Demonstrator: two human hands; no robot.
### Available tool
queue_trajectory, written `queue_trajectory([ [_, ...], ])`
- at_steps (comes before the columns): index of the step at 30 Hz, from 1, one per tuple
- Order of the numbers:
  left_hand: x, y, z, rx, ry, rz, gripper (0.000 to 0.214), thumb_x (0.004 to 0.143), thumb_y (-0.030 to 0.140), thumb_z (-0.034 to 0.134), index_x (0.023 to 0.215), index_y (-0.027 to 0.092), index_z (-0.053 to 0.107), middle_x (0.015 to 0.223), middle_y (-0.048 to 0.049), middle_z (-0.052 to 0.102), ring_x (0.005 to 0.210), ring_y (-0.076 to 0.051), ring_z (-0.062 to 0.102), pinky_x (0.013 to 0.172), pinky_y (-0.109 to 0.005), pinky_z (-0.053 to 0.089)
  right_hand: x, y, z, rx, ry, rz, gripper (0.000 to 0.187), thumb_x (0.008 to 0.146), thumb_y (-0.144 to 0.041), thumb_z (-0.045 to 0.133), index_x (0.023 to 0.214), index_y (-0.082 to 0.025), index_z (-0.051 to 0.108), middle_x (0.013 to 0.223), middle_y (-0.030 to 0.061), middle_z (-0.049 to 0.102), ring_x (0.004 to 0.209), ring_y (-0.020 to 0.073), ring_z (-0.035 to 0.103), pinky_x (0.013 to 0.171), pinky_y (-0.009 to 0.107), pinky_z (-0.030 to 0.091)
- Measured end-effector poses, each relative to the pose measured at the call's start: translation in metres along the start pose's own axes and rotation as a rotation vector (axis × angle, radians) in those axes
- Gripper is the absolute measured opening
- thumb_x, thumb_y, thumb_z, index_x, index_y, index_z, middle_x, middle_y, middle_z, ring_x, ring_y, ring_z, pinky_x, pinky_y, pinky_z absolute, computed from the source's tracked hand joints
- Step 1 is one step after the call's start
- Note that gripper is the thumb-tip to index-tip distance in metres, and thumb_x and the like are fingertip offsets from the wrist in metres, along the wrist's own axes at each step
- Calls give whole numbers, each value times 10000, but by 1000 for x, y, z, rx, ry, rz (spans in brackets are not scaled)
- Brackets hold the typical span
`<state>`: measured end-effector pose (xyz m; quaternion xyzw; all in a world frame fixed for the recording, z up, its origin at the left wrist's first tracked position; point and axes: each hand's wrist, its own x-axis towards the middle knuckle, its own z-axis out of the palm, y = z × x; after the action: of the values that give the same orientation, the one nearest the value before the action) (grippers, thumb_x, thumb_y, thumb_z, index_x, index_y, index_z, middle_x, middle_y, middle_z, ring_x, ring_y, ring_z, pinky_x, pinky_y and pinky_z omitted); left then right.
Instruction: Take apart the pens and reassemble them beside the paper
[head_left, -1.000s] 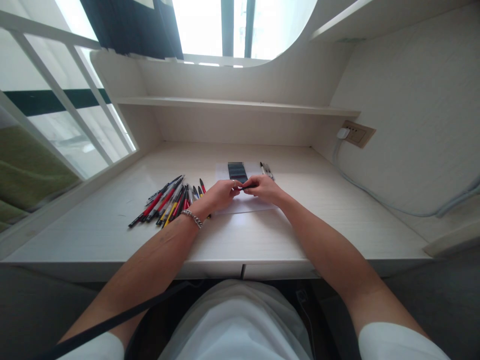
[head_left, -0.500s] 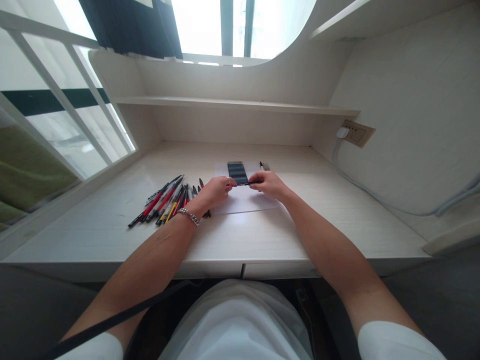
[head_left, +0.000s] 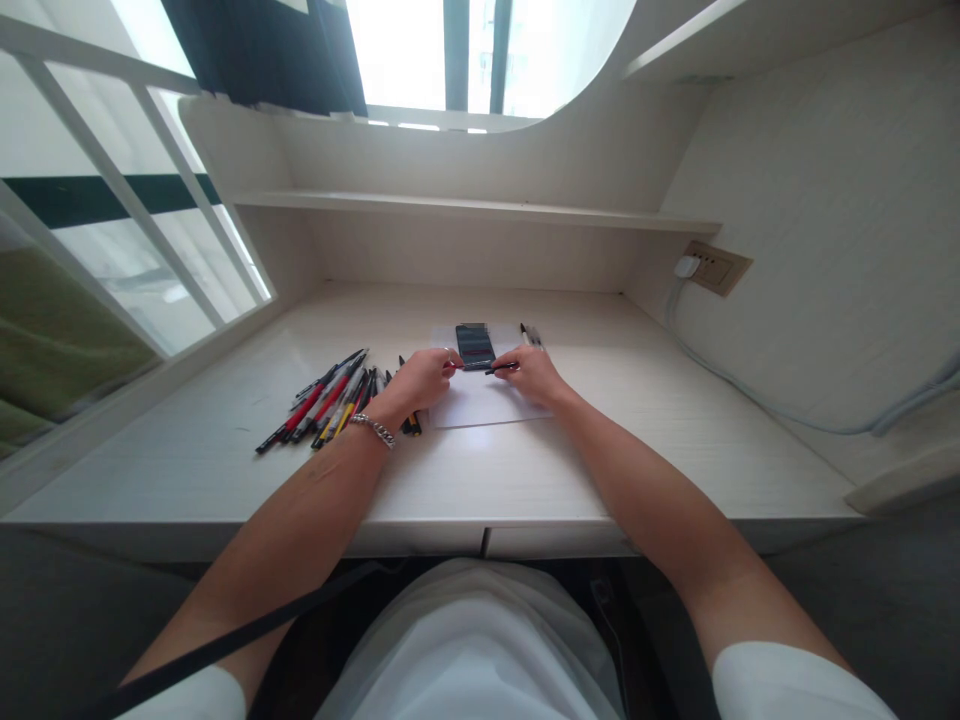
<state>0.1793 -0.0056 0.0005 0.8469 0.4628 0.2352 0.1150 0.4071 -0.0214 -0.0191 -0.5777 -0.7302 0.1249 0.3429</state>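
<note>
- Across the pale desk (head_left: 675, 430), seen from the head camera, two bare hands work close together above a white sheet of paper (head_left: 487, 405); they stand apart, with a small gap between the fingertips.
- Left hand (head_left: 424, 380): fingers pinched on a slim red piece (head_left: 454, 365) that points towards the other hand; it wears a ring (head_left: 449, 355), and a chain bracelet (head_left: 373, 429) circles the wrist.
- Right hand (head_left: 529, 370): thumb and fingers grasp a short black piece (head_left: 501, 369), its tip facing left; whether the two pieces touch — I cannot tell, they are too small.
- Just beyond the fingertips, on the paper, lies a dark flat rectangular slab (head_left: 475, 342); behind the right hand a few pens (head_left: 531, 336) lie together, partly hidden by it.
- To the left, beside the forearm, spreads a loose heap of pens (head_left: 319, 400) — black, red, grey and yellow; a black and yellow pen (head_left: 412, 424) shows just below the left hand.
- Along the back runs a white shelf (head_left: 472, 208); on the right wall a socket (head_left: 720, 270) holds a white plug (head_left: 686, 266), its cable (head_left: 750, 395) trailing down and to the right.
</note>
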Motion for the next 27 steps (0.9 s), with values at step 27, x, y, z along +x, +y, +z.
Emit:
queue_trajectory([
  [27,0,0,4,26,-5,41,304,837,162,512,1052,190,725,907,-86,730,819,-203,644,745,-273,476,-6,-18,-3,-83,91,-172,157,819,-181,678,958,-205,748,914,58,696,850,197,605,810,333,464],
])
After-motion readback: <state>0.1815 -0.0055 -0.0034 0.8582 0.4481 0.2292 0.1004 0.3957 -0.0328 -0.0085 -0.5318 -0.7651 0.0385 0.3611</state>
